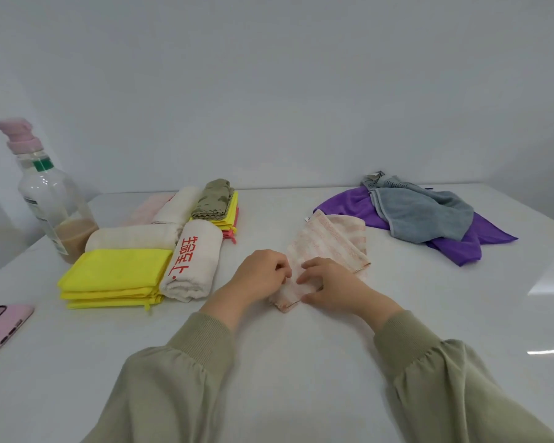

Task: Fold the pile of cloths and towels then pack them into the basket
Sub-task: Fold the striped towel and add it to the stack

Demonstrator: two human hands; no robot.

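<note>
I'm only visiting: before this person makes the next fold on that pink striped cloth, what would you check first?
1. Grip: left hand and right hand both pinch the near end of the pink striped cloth. Ok.
2. Far end lies flat on the table. Ok.
3. Folded stack sits apart, to the left. Ok.
4. Pile finished: purple cloth and grey cloth lie crumpled. Not ok.
5. Basket ready: none in view. Cannot tell.
</note>
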